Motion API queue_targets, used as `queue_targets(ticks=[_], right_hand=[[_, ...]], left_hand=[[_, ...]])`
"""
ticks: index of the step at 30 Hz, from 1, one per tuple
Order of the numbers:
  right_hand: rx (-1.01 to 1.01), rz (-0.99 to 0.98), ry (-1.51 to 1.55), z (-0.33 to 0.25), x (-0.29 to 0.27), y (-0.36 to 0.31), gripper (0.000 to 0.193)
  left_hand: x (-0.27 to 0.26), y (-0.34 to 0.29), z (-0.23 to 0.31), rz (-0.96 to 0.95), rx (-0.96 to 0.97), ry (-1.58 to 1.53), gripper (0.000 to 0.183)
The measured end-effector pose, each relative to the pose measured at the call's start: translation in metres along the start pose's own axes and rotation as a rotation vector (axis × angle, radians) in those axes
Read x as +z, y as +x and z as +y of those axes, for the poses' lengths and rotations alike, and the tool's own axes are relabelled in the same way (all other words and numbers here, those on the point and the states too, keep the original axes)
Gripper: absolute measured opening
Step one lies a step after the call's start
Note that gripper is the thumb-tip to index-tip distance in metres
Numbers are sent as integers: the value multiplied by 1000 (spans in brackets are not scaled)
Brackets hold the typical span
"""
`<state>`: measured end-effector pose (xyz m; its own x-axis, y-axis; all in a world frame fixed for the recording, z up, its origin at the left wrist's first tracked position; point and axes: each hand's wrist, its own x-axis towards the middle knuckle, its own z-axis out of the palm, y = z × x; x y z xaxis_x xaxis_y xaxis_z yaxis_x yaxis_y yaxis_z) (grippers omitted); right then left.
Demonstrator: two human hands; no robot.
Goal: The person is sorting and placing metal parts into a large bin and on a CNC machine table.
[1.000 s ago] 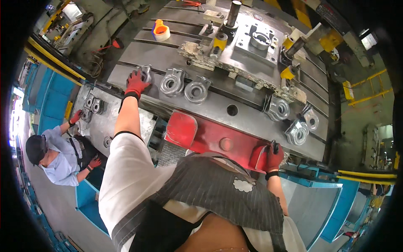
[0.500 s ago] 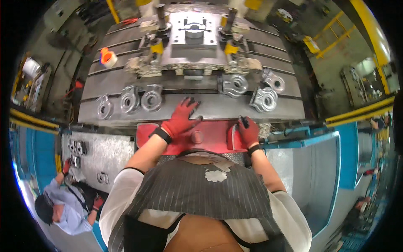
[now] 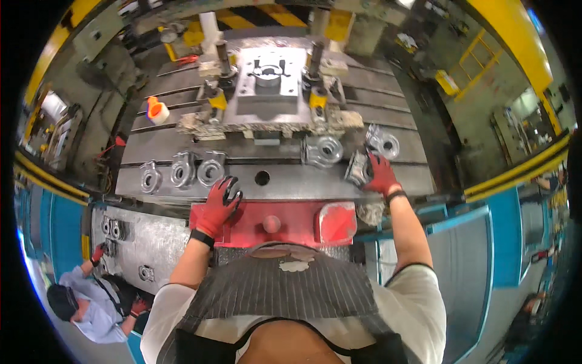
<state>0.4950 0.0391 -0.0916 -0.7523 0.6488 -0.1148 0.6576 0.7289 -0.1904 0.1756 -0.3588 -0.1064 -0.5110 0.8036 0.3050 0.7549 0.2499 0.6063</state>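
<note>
On the right of the press table (image 3: 285, 176), my right hand (image 3: 383, 175) in a red glove is closed on a ring-shaped metal casting (image 3: 357, 167). That part is tilted up, and my fingers cover some of it. My left hand (image 3: 219, 209), gloved as well, is open at the table's front edge with its fingers curved. Nothing is in it. Just beyond its fingertips lies a silver casting (image 3: 211, 173), with a second casting (image 3: 182, 170) and a third casting (image 3: 149, 176) farther left. Beside my right hand are another casting (image 3: 383, 143) and a casting pair (image 3: 323, 150).
A steel die (image 3: 268, 82) with upright posts stands at the table's back. Close to me is a red control panel (image 3: 267, 221) with a round button. An orange-and-white roll (image 3: 158, 111) sits at left. A co-worker (image 3: 100, 300) handles castings on a metal-topped bench (image 3: 157, 233).
My right hand has left the red panel's right end and taken hold of a casting, tipping it up. My left hand has drawn back leftward. The view has shifted up toward the die.
</note>
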Motion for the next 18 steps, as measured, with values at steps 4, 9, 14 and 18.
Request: queue_targets(ticks=[4,9,14,18], right_hand=[[27,41,-42,-1,-2,-1,123],[11,313,147,-46,-40,7,113],[-484,51,1184,-151,-73,90,64],[-555,56,1325,-230,-78,201,48]], left_hand=[[-22,-36,-33,197,-115,178,58],[-28,-73,-54,280,-230,311,61],[-26,-73,-44,297,-194,334,54],[-31,-71,-39,307,-212,287,50]])
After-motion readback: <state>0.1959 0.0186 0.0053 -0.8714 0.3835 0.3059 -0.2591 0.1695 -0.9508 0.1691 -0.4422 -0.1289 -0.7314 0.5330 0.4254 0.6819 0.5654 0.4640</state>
